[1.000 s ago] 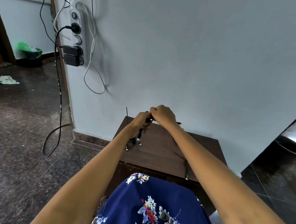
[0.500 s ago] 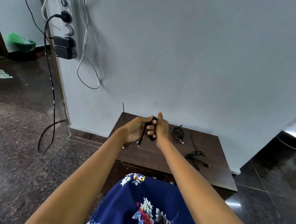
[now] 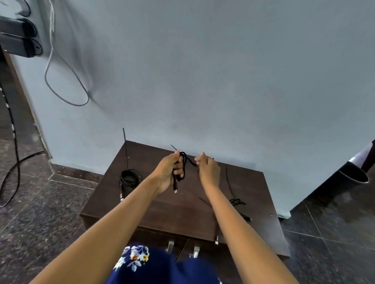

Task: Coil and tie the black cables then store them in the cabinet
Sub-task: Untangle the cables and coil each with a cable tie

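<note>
both bare arms reach forward, nearly straight. the left hand (image 3: pixel 168 170) is fisted, fingers curled round a black cable (image 3: pixel 181 163). the right hand (image 3: pixel 208 167), just to its right, pinches that cable's end, knuckles up.

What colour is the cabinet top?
Dark brown wood grain on the cabinet top, seen in the head view.

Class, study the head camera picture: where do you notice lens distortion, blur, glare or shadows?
Head view: wide-angle bending bows the wall's edges; the patterned cloth at the bottom is blurred; glare brightens the floor at right; the white cable casts a soft shadow on the wall.
</note>
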A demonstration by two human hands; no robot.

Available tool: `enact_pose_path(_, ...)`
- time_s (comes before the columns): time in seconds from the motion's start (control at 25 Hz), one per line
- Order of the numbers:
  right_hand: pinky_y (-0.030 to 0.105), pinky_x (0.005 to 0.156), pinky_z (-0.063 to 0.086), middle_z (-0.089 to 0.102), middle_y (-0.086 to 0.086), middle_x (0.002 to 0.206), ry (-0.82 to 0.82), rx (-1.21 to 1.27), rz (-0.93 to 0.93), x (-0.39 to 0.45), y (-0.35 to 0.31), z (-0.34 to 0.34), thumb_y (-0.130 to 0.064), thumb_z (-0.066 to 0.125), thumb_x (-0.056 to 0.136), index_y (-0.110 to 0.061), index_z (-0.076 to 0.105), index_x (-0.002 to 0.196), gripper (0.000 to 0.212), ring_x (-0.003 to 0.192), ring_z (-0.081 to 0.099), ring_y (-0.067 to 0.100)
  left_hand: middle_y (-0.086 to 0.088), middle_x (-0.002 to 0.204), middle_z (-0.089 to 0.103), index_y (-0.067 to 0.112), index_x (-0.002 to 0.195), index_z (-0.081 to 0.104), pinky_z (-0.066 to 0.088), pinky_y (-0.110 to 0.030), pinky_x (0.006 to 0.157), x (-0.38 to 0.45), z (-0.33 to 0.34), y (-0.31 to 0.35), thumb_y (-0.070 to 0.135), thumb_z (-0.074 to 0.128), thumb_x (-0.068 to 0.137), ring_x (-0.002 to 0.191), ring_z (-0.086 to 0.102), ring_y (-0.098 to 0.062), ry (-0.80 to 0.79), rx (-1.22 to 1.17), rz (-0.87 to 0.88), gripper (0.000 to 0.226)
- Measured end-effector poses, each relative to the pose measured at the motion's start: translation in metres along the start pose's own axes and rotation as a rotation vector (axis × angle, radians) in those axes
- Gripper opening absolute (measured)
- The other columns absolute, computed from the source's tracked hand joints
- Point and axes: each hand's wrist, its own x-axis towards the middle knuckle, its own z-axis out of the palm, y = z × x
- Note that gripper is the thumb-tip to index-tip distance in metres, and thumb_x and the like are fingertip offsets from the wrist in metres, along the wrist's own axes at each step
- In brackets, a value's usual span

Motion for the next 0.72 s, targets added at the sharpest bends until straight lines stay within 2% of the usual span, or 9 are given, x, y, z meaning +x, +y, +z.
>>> enact_pose_path(0.04,0.028,0.067,0.037,0.065,-0.001,0.086,0.039,-0.114,0.005,0.012,0.02,-0.011,-0.025,0.036,0.101,-0.008,0.07,0.085,0.041,0.083,0.06,0.016,0.01,0.045,0.026,0.015,0.067,0.038,0.032,-0.025,0.052,0.012,0.0,-0.004,0.03,0.031,0.103,0.036,0.025,-0.005,0.024,0.0,0.004,0.04)
enact_pose_path(0.12,0.036,0.064,0.043,0.066,0.016,0.082,0.049,-0.359,0.054,0.035,0.061,-0.032,-0.009,0.042,0.094,-0.002,0.064,0.072,0.032,0.083,0.063,0.03,0.009,0.045,0.026,0.015,0.068,0.039,0.032,-0.026,0.053,0.034,-0.003,-0.011,0.03,0.033,0.103,0.035,0.026,-0.005,0.049,0.002,-0.001,0.039)
enact_pose_path(0.2,0.037,0.072,0.047,0.064,0.024,0.096,-0.064,-0.578,0.122,0.052,0.095,-0.046,-0.005,0.043,0.093,-0.006,0.058,0.069,0.029,0.094,0.062,0.034,0.009,0.045,0.027,0.014,0.068,0.04,0.034,-0.026,0.054,0.052,-0.007,-0.017,0.03,0.034,0.102,0.035,0.028,-0.006,0.059,-0.003,-0.009,0.038)
enact_pose_path(0.28,0.037,0.085,0.047,0.055,0.023,0.119,-0.155,-0.705,0.175,0.06,0.113,-0.053,-0.016,0.048,0.096,-0.007,0.057,0.075,0.025,0.111,0.055,0.035,0.009,0.044,0.029,0.013,0.068,0.041,0.037,-0.027,0.056,0.063,-0.011,-0.02,0.029,0.034,0.102,0.035,0.031,-0.006,0.063,-0.023,-0.017,0.038)
enact_pose_path(0.36,0.036,0.085,0.048,0.056,0.018,0.113,-0.137,-0.752,0.181,0.069,0.122,-0.051,-0.022,0.054,0.095,-0.006,0.06,0.082,0.022,0.11,0.057,0.034,0.009,0.043,0.03,0.012,0.069,0.042,0.041,-0.029,0.058,0.073,-0.014,-0.026,0.027,0.034,0.103,0.035,0.032,-0.006,0.068,-0.034,-0.025,0.037)
enact_pose_path(0.44,0.033,0.076,0.05,0.064,0.014,0.101,-0.099,-0.806,0.177,0.075,0.124,-0.049,-0.016,0.054,0.094,-0.009,0.061,0.078,0.019,0.1,0.062,0.032,0.01,0.043,0.031,0.012,0.07,0.042,0.042,-0.03,0.06,0.078,-0.015,-0.032,0.025,0.034,0.103,0.035,0.032,-0.005,0.069,-0.039,-0.027,0.036)
enact_pose_path(0.52,0.031,0.07,0.047,0.067,0.014,0.104,-0.066,-0.809,0.192,0.08,0.123,-0.049,-0.009,0.047,0.094,-0.005,0.065,0.091,0.018,0.097,0.064,0.031,0.011,0.043,0.031,0.013,0.07,0.042,0.042,-0.03,0.06,0.08,-0.016,-0.036,0.025,0.034,0.103,0.036,0.032,-0.005,0.071,-0.041,-0.023,0.036)
enact_pose_path(0.6,0.029,0.066,0.042,0.065,0.016,0.106,0.011,-0.679,0.206,0.082,0.118,-0.053,-0.012,0.042,0.097,-0.001,0.058,0.108,0.022,0.097,0.063,0.032,0.011,0.043,0.03,0.014,0.07,0.043,0.04,-0.028,0.058,0.081,-0.019,-0.036,0.026,0.034,0.103,0.036,0.031,-0.005,0.089,-0.052,-0.021,0.036)
enact_pose_path(0.72,0.026,0.056,0.037,0.06,0.008,0.089,0.053,-0.344,0.04,0.072,0.101,-0.057,-0.013,0.036,0.099,-0.008,0.045,0.101,0.009,0.077,0.059,0.025,0.01,0.043,0.029,0.014,0.07,0.044,0.034,-0.026,0.055,0.08,-0.027,-0.027,0.03,0.032,0.103,0.035,0.027,-0.006,0.189,-0.136,-0.022,0.039)
